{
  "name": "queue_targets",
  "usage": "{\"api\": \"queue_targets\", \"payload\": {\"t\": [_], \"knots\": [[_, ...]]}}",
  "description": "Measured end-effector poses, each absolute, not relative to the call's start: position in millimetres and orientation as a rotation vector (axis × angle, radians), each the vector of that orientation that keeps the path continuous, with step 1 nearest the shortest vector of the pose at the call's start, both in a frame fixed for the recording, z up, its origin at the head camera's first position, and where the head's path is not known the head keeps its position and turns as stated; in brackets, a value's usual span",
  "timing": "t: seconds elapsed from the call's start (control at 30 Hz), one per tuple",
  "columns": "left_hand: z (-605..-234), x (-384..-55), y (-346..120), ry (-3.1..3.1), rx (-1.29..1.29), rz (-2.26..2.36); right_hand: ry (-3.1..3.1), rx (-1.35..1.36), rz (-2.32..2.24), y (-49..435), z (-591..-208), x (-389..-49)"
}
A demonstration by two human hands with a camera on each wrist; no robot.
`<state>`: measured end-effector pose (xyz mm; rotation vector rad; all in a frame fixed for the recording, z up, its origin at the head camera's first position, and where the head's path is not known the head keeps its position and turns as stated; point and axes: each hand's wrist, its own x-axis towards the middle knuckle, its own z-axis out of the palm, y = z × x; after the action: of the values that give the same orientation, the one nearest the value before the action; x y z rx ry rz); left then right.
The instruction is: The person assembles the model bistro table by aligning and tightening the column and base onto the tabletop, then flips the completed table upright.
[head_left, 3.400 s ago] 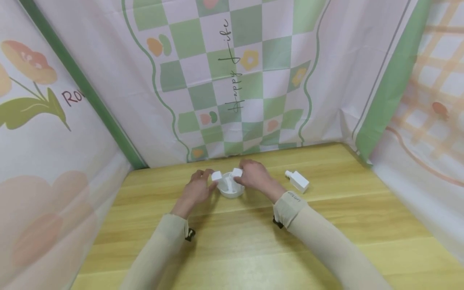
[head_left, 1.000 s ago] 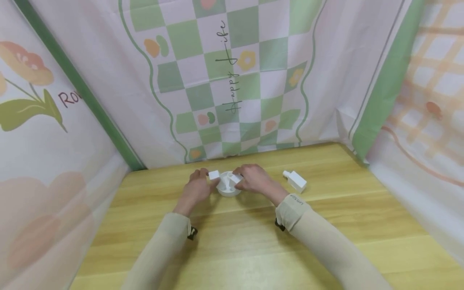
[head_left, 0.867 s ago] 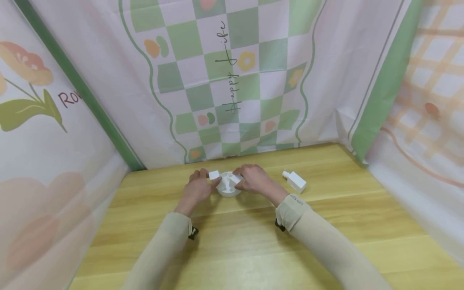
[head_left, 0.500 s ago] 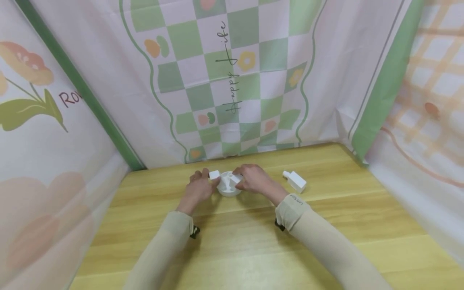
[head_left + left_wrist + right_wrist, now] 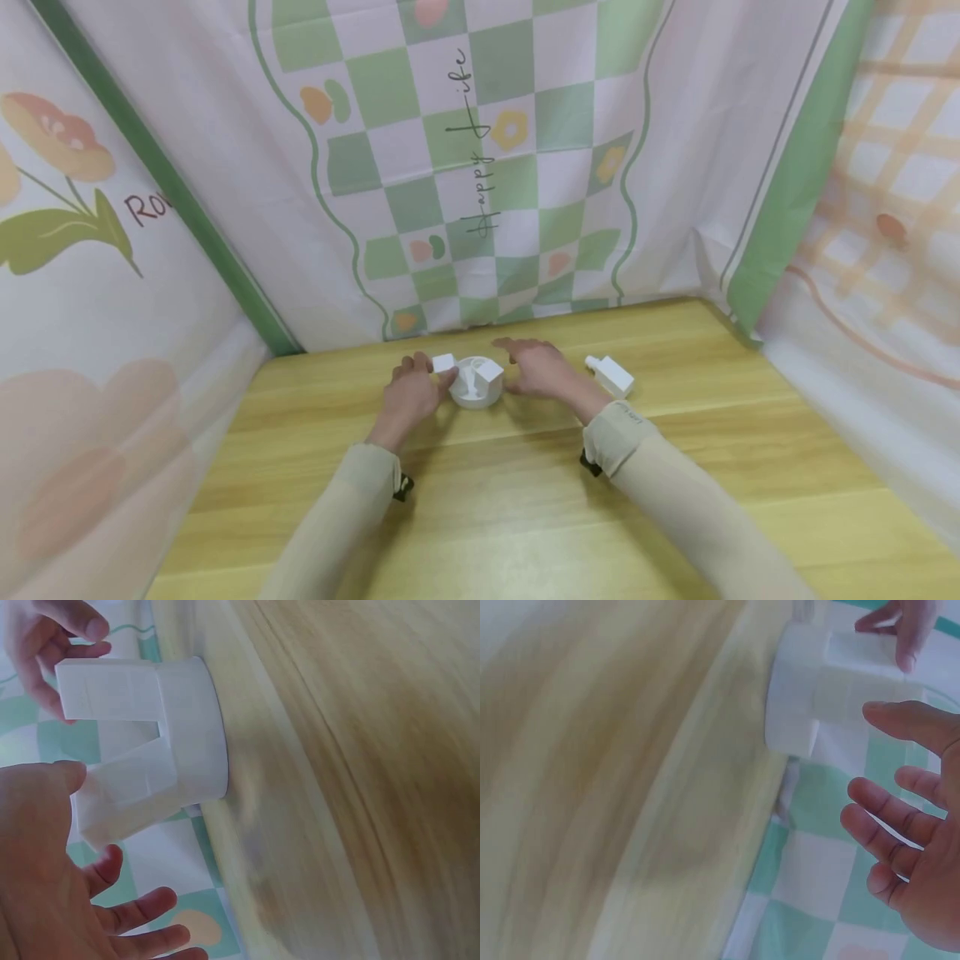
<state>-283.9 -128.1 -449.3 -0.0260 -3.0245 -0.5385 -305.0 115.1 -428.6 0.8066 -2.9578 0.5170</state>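
Observation:
A round white base (image 5: 476,401) stands on the table. Two white rectangular pieces rise from it; the left one (image 5: 443,362) leans outward. My left hand (image 5: 411,396) pinches that left piece, thumb on one side and index finger on the other, while its remaining fingers spread out in the left wrist view. The right piece (image 5: 489,372) stays up on the base by itself. Just beside it, my right hand (image 5: 542,369) has its fingers spread and holds nothing. How the lower ends sit in the base is hard to see.
A third white rectangular piece (image 5: 615,377) with a narrow neck lies on the wooden table (image 5: 495,508), right of my right hand. Patterned cloth (image 5: 480,208) hangs behind the table's far edge and at both sides.
My right hand has let go of the right piece and drawn back a little to the right, fingers spreading. The left hand keeps its pinch on the left piece.

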Motion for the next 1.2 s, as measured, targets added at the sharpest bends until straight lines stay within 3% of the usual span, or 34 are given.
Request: {"api": "queue_targets", "payload": {"t": [1.2], "knots": [[-449, -301, -127, -2.971, 0.105, -0.594, -3.072, 0.706, 0.446, 167, -423, -307]]}}
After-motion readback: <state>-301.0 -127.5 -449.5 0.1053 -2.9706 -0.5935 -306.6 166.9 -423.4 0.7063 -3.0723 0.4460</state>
